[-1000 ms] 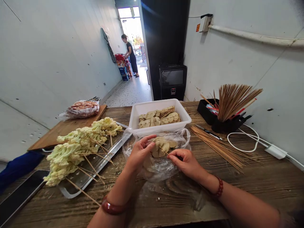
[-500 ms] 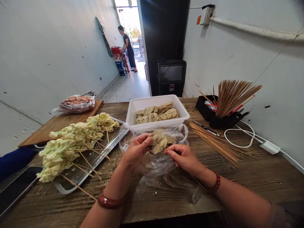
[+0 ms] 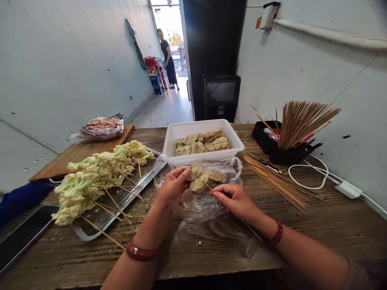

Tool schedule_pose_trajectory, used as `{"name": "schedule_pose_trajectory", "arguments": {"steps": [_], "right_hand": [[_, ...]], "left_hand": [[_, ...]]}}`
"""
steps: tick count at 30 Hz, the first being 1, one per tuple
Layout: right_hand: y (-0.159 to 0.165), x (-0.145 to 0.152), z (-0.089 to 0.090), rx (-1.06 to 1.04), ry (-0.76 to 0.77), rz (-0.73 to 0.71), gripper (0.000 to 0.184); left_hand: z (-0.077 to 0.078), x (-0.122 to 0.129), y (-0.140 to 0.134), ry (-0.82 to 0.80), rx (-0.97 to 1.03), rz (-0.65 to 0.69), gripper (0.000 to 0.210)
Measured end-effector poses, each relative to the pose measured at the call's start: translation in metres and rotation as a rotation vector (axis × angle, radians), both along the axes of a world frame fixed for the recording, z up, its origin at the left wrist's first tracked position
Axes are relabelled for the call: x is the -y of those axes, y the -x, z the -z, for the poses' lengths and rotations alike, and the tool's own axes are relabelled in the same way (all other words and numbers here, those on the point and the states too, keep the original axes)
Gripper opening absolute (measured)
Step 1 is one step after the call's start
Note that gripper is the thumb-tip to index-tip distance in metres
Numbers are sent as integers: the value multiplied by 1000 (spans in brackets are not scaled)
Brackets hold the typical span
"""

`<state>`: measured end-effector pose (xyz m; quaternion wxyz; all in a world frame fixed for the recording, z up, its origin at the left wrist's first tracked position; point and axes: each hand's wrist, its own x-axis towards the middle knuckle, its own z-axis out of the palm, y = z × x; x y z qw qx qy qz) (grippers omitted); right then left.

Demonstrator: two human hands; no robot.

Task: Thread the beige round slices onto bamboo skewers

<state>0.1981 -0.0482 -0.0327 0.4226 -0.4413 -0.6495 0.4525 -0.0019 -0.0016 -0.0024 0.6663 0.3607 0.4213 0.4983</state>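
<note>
- Fingers (image 3: 223, 188) of your right hand (image 3: 237, 201) pinch skewer (image 3: 208, 185), likely for control.
- Your left hand (image 3: 171, 188) grips slices (image 3: 198, 184), presumably steadying them.
- Bag (image 3: 199, 211): nearside of tub (image 3: 193, 127), perhaps for easy reach.

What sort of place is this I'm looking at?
Probably the prep corner of a small snack shop: skewered cauliflower, a white tub of skewered slices, and a bunch of thin sticks.

Food-prep room (skewered cauliflower (image 3: 101, 174))
</note>
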Motion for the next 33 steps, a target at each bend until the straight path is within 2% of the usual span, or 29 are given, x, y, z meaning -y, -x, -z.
{"name": "schedule_pose_trajectory", "arguments": {"steps": [8, 17, 33], "right_hand": [[1, -1, 1, 69, -92, 35, 23], [0, -1, 0, 115, -138, 44, 23], [-1, -2, 2, 106, -152, 43, 23]], "left_hand": [[1, -1, -2, 5, -53, 35, 40], [2, -2, -1, 0, -57, -4, 39], [4, -3, 2, -19, -36, 12, 35]]}}
